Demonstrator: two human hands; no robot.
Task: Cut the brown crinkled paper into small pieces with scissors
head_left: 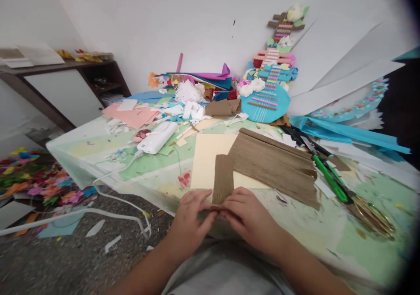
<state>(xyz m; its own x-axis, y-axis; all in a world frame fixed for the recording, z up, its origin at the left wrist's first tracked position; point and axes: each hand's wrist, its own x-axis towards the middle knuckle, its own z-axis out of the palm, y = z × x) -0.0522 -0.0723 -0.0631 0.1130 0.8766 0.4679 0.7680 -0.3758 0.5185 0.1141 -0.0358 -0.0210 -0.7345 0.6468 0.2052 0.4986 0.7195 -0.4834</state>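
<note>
Both my hands pinch the near end of a narrow brown crepe paper strip (223, 179) at the table's front edge. My left hand (192, 218) closes on its left corner, my right hand (251, 214) on its right. That near end looks folded or rolled between the fingertips, which partly hide it. The strip's far end lies over a cream sheet of card (210, 155). Right of it, a wide piece of brown crepe paper (272, 166) covers part of the card.
To the right lie green-handled scissors (331, 181) and gold-handled scissors (374, 216). A white power bank (158, 137) trails a cable (114, 170) off the left edge. Behind stand a blue paper instrument (265, 104) and piled paper scraps (187, 107). Paper flowers (55, 179) heap at left.
</note>
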